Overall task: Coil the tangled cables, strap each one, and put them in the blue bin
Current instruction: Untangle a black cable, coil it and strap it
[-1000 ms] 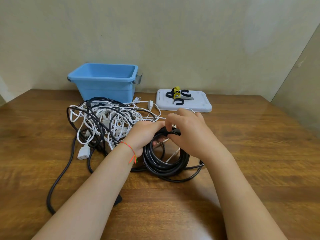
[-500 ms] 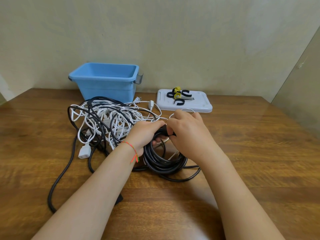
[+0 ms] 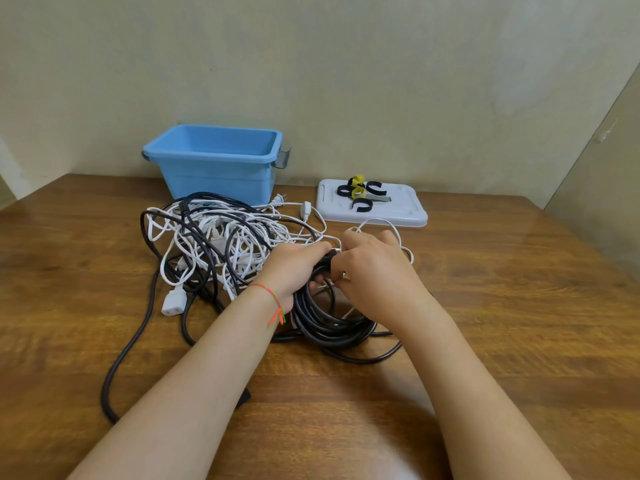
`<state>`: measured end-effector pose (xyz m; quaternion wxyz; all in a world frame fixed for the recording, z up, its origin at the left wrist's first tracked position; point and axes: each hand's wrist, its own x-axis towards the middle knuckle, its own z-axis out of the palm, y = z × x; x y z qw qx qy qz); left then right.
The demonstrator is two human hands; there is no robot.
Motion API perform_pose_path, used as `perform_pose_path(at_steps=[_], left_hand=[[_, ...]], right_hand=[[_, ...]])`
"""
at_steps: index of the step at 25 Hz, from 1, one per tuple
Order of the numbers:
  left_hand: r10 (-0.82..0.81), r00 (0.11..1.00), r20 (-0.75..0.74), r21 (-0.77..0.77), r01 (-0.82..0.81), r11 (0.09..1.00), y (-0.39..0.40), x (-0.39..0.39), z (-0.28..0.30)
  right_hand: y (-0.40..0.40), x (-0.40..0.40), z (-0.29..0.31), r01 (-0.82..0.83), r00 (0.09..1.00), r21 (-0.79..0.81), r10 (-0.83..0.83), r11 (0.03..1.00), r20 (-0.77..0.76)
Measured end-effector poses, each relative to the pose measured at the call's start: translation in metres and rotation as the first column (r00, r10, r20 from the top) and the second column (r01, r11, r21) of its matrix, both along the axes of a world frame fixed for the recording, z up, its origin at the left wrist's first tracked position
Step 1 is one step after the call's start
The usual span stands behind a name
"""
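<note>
Right now the fingers of the left hand (image 3: 294, 268) and right hand (image 3: 374, 268) curl around the top of a coiled black cable (image 3: 329, 323) on the tabletop (image 3: 519, 323), beside the tangled white cables (image 3: 221, 237); behind stands the blue bin (image 3: 218, 178)

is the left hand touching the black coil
Touching. The head view shows the left hand gripping the top of the black coil, fingers curled round its strands.

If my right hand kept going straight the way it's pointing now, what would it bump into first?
The right hand points left, toward the left hand gripping the black cable coil. It would likely meet that hand first, then the tangled cables beyond.
</note>
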<state>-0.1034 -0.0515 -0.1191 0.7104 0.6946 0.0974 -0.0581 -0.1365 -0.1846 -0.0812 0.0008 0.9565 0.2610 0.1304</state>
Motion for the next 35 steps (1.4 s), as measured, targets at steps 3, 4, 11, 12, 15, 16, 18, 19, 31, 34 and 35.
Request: perform_pose_path(at_steps=[3, 4, 11, 12, 15, 16, 18, 19, 31, 34, 35], left_hand=[[0.041, 0.998, 0.051, 0.041, -0.043, 0.998, -0.003, 0.0, -0.004], [0.048, 0.997, 0.068, 0.042, -0.051, 0.998, -0.004, -0.001, -0.004], [0.066, 0.989, 0.136, -0.013, -0.065, 0.998, -0.004, -0.003, 0.0], [0.061, 0.99, 0.125, -0.016, -0.06, 0.998, -0.004, -0.003, 0.0], [0.067, 0.992, 0.106, -0.016, -0.066, 0.998, -0.003, -0.003, 0.001], [0.071, 0.992, 0.106, -0.014, -0.07, 0.997, -0.003, -0.003, 0.0], [0.069, 0.992, 0.11, -0.006, -0.068, 0.998, -0.005, -0.003, 0.0], [0.056, 0.992, 0.109, 0.0, -0.056, 0.998, -0.006, -0.004, 0.0], [-0.057, 0.994, 0.096, -0.069, 0.064, 0.996, -0.017, -0.017, 0.045], [-0.065, 0.979, 0.193, 0.07, 0.053, 0.996, -0.017, -0.023, 0.062], [-0.065, 0.973, 0.223, 0.1, 0.044, 0.994, -0.017, -0.025, 0.068]], right_hand=[[0.003, 0.003, -0.004, -0.066, 0.998, 0.02, 0.066, 0.998, -0.003], [0.002, 0.004, -0.006, -0.085, 0.996, 0.045, 0.083, 0.995, 0.029], [-0.002, 0.012, -0.017, -0.141, 0.943, 0.22, 0.062, 0.965, 0.328], [-0.003, 0.013, -0.018, -0.147, 0.936, 0.225, 0.062, 0.963, 0.347], [-0.002, 0.015, -0.023, -0.151, 0.923, 0.238, 0.051, 0.96, 0.382], [-0.001, 0.015, -0.024, -0.153, 0.921, 0.238, 0.05, 0.959, 0.387], [0.0, 0.015, -0.023, -0.148, 0.918, 0.245, 0.04, 0.958, 0.395], [-0.001, 0.017, -0.022, -0.128, 0.921, 0.28, 0.009, 0.951, 0.39], [-0.032, 0.004, 0.04, 0.044, 0.97, 0.544, 0.095, 0.838, -0.225], [-0.037, -0.002, 0.052, 0.029, 0.977, 0.602, 0.104, 0.798, -0.185], [-0.04, -0.004, 0.056, 0.033, 0.969, 0.641, 0.132, 0.766, -0.207]])
